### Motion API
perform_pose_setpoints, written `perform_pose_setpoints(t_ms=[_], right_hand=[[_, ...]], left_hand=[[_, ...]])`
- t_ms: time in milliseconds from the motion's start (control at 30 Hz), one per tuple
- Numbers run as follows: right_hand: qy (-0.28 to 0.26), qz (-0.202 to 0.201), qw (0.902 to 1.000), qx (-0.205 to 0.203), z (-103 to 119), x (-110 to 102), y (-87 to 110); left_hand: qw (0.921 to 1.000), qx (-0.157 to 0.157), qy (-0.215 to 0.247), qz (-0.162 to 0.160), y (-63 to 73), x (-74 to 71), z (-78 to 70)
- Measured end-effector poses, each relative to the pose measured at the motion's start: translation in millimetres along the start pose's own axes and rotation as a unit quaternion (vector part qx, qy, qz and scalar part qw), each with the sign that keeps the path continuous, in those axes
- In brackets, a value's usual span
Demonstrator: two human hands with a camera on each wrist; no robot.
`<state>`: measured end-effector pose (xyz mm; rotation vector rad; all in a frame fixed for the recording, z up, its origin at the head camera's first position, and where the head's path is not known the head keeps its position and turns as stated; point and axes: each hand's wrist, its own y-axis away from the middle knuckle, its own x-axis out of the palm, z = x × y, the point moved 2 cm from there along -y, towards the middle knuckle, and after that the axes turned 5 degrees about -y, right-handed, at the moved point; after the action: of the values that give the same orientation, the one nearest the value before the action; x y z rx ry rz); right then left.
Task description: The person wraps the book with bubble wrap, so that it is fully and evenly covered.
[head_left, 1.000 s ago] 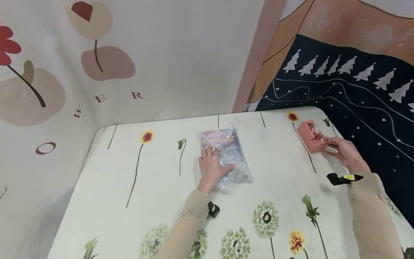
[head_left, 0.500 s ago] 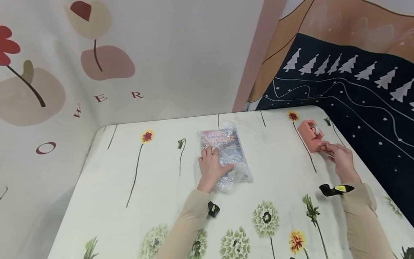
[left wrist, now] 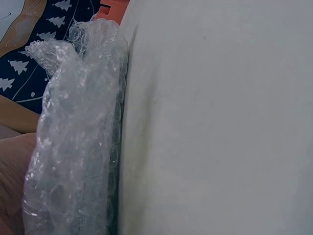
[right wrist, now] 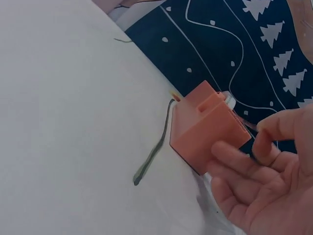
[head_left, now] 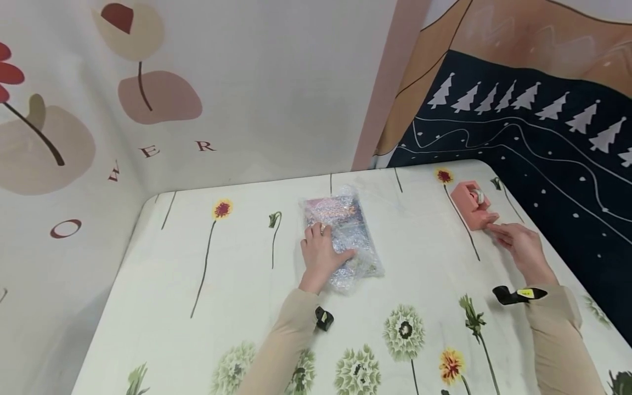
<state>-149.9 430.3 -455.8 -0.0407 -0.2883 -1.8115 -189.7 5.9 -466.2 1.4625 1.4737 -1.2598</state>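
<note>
A flat, colourful book-like item in bubble wrap lies on the table in the head view. My left hand rests on its left part, thumb spread to the right across the wrap. The left wrist view shows the package's bubble-wrapped side close up, with a bit of the hand behind it. At the right, a coral tape dispenser stands with a roll of tape in it. My right hand pinches the tape's free end between thumb and forefinger; its other fingers touch or nearly touch the dispenser.
The table has a white cloth printed with flowers. A pale wall stands behind it, and a dark tree-patterned hanging borders the right edge, near the dispenser.
My right hand first shifts left and then slightly lower, staying at the dispenser's front end. The left hand and the wrapped package keep their place; the head view shifts slightly.
</note>
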Motion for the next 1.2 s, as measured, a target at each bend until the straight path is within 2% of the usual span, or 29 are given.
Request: perform_pose_setpoints(t_ms=[167, 300, 400, 467, 600, 700, 833, 933, 1033, 1200], right_hand=[[0.023, -0.049, 0.9972, 0.051, -7, 4, -2.1], [0.039, -0.099, 0.9925, 0.060, -8, 17, -3.9], [0.078, -0.145, 0.9842, 0.063, -9, 26, -5.1], [0.115, -0.175, 0.9753, 0.071, -9, 32, -6.0], [0.149, -0.211, 0.9630, 0.076, -8, 37, -6.4], [0.145, -0.211, 0.9638, 0.076, -8, 36, -5.8], [0.139, -0.181, 0.9698, 0.086, -7, 34, -6.4], [0.168, -0.160, 0.9686, 0.091, -6, 30, -7.6], [0.210, -0.142, 0.9626, 0.096, -5, 26, -8.8], [0.234, -0.101, 0.9626, 0.092, -5, 20, -9.0]], left_hand=[[1.0000, 0.002, 0.000, -0.002, -0.1, 1.0, 0.3], [1.0000, 0.000, 0.001, -0.002, -0.4, 1.6, 0.7], [1.0000, 0.000, 0.003, -0.003, -0.6, 1.6, 0.7], [1.0000, 0.000, 0.001, -0.002, -0.6, 1.7, 0.5], [1.0000, 0.000, 0.000, 0.000, -0.8, 2.3, 0.2], [1.0000, -0.002, 0.002, 0.005, -1.1, 2.2, 0.1], [0.9999, 0.001, 0.008, -0.006, -0.6, 1.7, 0.7], [0.9996, 0.010, 0.009, -0.024, 0.5, 0.8, 0.7], [0.9994, 0.014, 0.007, -0.031, 1.2, -0.2, 0.4], [0.9999, 0.005, 0.008, -0.012, 0.4, 0.0, 0.1]])
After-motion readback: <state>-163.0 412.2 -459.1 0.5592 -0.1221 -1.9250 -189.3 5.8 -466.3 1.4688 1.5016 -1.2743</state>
